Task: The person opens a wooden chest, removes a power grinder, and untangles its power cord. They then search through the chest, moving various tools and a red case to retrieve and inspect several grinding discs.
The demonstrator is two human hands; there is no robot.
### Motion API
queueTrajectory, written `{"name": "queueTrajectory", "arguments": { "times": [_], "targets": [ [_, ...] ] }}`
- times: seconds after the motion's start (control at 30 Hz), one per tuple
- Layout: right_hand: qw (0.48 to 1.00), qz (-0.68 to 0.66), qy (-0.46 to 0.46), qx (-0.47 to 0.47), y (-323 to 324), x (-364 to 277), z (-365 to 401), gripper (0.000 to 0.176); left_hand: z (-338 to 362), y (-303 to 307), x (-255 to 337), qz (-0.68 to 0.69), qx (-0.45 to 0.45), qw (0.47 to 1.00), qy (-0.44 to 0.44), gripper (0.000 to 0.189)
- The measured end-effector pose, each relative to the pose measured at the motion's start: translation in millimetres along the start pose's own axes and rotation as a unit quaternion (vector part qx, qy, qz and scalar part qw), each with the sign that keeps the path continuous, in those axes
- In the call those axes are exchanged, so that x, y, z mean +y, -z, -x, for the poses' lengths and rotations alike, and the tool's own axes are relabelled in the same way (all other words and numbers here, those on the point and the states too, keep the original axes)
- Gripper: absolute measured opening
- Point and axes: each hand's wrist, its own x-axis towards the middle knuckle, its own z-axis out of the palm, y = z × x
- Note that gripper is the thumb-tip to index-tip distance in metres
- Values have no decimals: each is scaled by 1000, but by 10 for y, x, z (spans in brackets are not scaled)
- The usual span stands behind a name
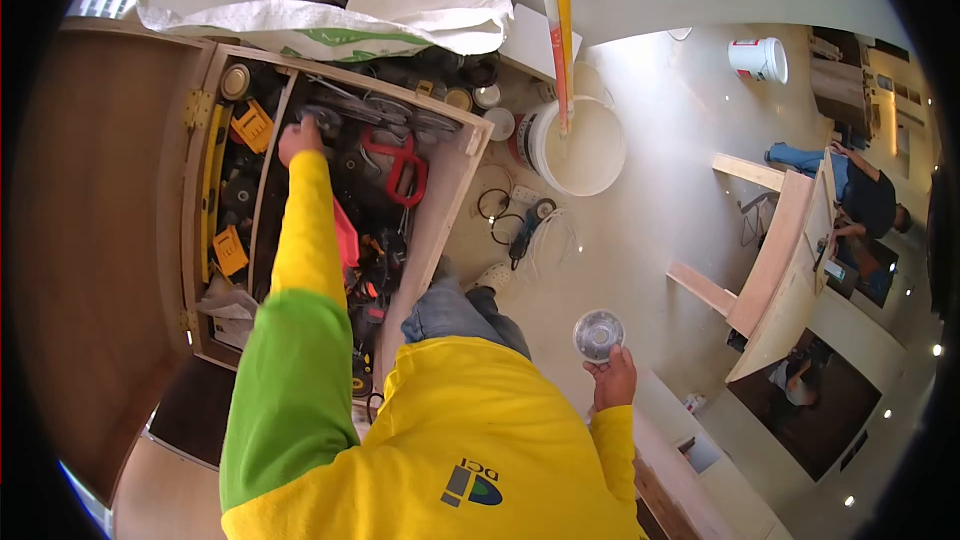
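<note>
In my right hand (612, 380) is a round grey disc (599, 333) with a hole at its centre, pinched at its lower edge and held out over the floor. My left hand (300, 140) reaches into a wooden tool box (478, 145), at the far end of its larger compartment. Its fingers are curled beside a grey round piece (322, 118); what they grip, if anything, is hidden. Near that hand lie a red-handled tool (405, 172) and coiled grey cables or discs. A yellow-and-black tool battery or charger (252, 126) sits in the narrow compartment.
The box's brown lid (130, 240) stands open at left. Beyond the box is a white sack (420, 0). A bucket (585, 155) holds pale mix and a red-white pole. An angle grinder (527, 230) with cable lies on the floor. At right, a person works by a wooden table (775, 250).
</note>
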Motion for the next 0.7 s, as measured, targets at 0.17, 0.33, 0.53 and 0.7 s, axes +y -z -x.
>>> {"name": "queueTrajectory", "arguments": {
  "times": [0.17,0.33,0.53,0.7],
  "targets": [
    [997,-40,37,-55,-361,-204,57,30,995,733,-16,524,-270,808,12,14],
    [971,-149,22,-186,-555,-423,-92,32,1776,1289,342,472,-443,757,-89,13],
    [939,-179,10,-293,-708,-702,-316,24,2513,1696,715,445,-474,719,-246,18],
    [859,-92,-46,-501,-907,-1152,-14,48,3057,1908,799,445,-499,705,-236,18]
  ]
}}
